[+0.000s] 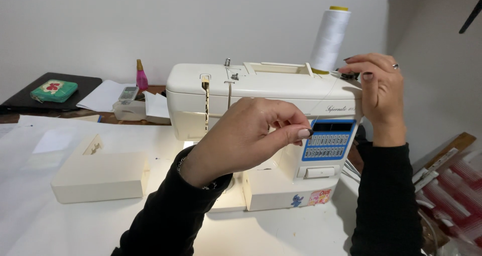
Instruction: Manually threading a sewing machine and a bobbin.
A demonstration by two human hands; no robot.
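- Your left hand (246,138) pinches a fine white thread (326,92), fingertips closed, in front of the cream plastic sewing machine (261,90).
- Your right hand (379,87) grips the machine's top right corner, fingers closed there; the thread runs between both hands.
- Risk: pull too hard and the thread likely snaps or slips off.
- The tall white thread cone (330,37) behind the machine could tip.
- The cream detached accessory box (100,173) sits left of the machine, not in the way.

Even, soft room light fills a sharp frame, while the sewing machine (261,115) lamp casts a warm overexposed glow beneath it.
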